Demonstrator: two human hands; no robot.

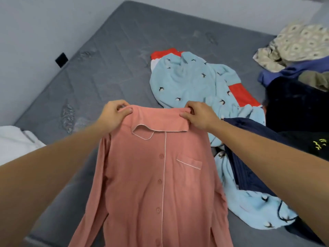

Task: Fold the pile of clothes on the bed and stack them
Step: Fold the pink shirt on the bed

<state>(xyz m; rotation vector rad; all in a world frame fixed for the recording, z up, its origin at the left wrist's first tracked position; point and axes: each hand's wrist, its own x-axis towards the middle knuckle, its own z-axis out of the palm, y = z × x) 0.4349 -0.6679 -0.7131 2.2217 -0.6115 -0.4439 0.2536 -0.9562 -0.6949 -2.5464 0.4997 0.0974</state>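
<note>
Fingers (pixel 124 109) of both hands pinching pink shirt (pixel 160 184) shoulders; blue pyjamas (pixel 192 81) behind

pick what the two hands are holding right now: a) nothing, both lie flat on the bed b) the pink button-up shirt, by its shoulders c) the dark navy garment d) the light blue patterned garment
b: the left hand and the right hand each pinch a top corner of the pink button-up shirt, which hangs down in front with its buttons and pocket showing.
</note>
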